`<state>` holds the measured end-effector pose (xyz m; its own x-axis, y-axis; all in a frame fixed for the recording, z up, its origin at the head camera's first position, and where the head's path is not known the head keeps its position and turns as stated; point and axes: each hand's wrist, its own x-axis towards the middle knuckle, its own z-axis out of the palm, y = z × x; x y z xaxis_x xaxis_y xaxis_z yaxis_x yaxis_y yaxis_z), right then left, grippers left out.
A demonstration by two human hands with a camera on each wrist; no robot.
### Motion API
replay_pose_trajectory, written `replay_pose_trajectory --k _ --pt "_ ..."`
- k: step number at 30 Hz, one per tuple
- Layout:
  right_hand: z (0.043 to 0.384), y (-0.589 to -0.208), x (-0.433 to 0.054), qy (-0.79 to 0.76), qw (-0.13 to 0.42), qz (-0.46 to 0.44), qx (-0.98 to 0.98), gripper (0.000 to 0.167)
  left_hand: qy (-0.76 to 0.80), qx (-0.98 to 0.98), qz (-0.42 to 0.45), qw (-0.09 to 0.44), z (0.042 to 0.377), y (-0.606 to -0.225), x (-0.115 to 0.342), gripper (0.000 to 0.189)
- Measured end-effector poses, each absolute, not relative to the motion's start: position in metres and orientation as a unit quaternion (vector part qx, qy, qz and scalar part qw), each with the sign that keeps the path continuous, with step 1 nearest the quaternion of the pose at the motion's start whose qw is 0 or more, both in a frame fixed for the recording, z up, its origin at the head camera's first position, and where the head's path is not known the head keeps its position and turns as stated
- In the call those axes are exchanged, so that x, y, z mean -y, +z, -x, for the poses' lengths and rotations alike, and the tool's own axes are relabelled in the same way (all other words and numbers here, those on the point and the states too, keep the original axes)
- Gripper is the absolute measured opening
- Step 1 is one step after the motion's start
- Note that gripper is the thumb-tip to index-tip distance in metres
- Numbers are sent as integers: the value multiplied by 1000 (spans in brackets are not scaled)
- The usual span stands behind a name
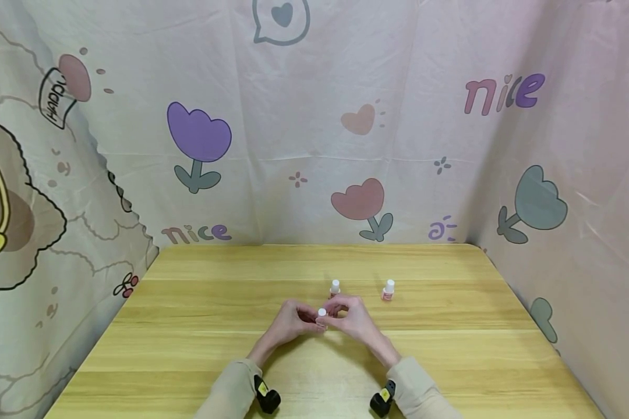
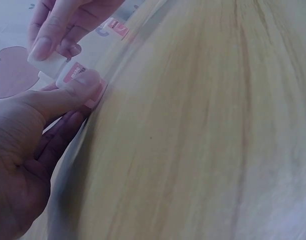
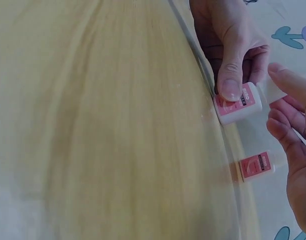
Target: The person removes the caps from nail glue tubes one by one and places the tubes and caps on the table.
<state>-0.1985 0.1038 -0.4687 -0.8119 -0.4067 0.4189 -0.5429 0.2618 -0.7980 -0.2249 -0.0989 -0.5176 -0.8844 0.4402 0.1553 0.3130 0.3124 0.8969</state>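
A small white bottle (image 3: pixel 242 106) with a pink label stands upright on the table between the two hands. My left hand (image 1: pixel 291 322) grips its body, the thumb lying across the label in the left wrist view. With thumb and fingers, my right hand (image 1: pixel 354 317) pinches the white cap (image 2: pixel 49 63) at the top of the same bottle. Just behind the hands is a second bottle (image 1: pixel 335 287) of the same kind, its lower part hidden by the right hand in the head view. A third such bottle (image 1: pixel 388 290) stands farther right.
The wooden table (image 1: pixel 199 326) reaches back to a printed cloth (image 1: pixel 293 198) hung behind it, with more cloth along both sides. Black wrist cameras sit on the beige sleeves (image 1: pixel 230 389) near the table's front.
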Motion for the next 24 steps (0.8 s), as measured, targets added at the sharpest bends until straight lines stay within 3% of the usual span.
replay_pose_trajectory --k 11,24 --pt "219 -505 -104 534 81 -299 787 12 535 -810 -234 56 225 -517 98 15" --pt "220 -507 -107 525 102 -349 769 11 543 -804 -236 61 225 -517 99 16"
